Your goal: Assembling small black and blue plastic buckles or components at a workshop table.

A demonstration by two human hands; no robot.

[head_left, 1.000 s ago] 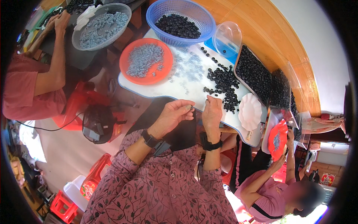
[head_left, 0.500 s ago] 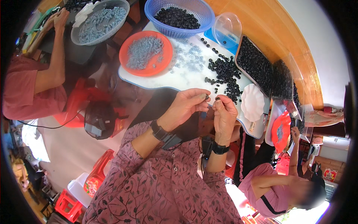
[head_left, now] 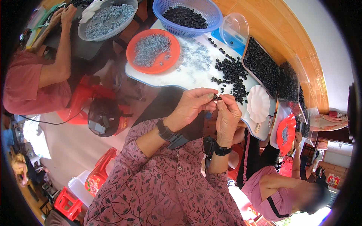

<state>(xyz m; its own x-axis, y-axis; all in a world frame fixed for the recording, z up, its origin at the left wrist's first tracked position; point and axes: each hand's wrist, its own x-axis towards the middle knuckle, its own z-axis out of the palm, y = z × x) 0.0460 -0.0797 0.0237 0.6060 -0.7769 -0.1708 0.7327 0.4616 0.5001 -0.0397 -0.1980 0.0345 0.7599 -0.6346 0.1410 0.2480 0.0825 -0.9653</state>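
My left hand and my right hand meet in front of my chest, just off the table's near edge. Each is closed in a pinch. Between their fingertips sits a small black round part, and the two pinches seem to touch there; fingers cover much of it. Beyond my hands, loose black round parts lie scattered on the white table. An orange-red plate on the left holds a heap of small grey-blue pieces. More of these pieces are spread beside the plate.
A blue basket of black parts stands at the back, near a clear lid. To the right are a filled black tray and a white scalloped plate. Co-workers sit left and right.
My hands were a little apart, each pinching a small dark piece; now their fingertips have come together. The whole view has shifted slightly, moving the table rightward in the picture.
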